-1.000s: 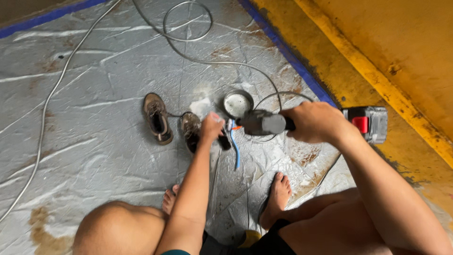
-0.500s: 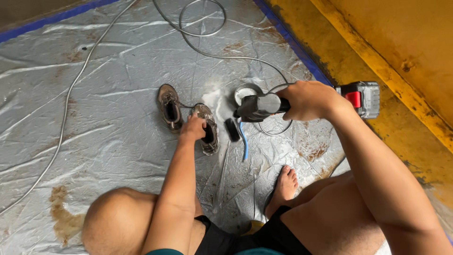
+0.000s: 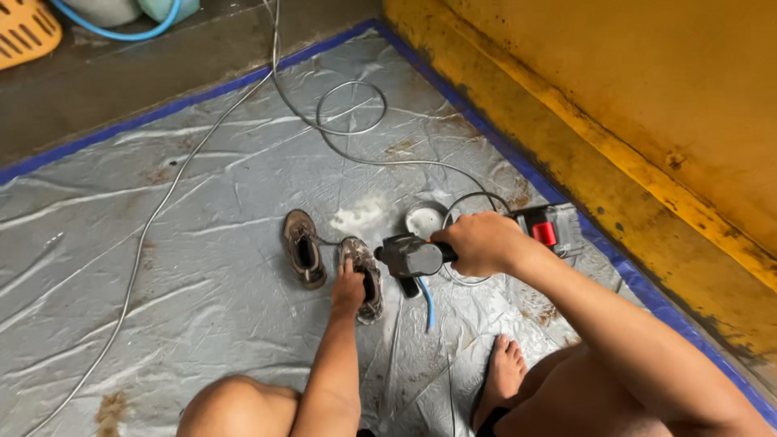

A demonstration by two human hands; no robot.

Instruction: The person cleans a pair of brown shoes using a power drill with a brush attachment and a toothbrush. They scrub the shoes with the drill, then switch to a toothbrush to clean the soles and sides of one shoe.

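**Left hand on the shoe, tool just to its right**

Two muddy shoes lie on the grey plastic sheet (image 3: 162,267). The left hand (image 3: 350,287) presses the nearer shoe (image 3: 362,275), fingers closed on its heel; its long axis points away from the person. Just right, the right hand (image 3: 477,243) grips the power tool (image 3: 421,257), nozzle facing the shoe.

The floor sheet (image 3: 162,243) is glossy, crinkled grey plastic, stained brown; the shoes (image 3: 360,275) look like worn, muddy, matt cloth. The power tool (image 3: 413,257) is matt dark plastic; the wall (image 3: 631,97) is rough, scuffed yellow paint.
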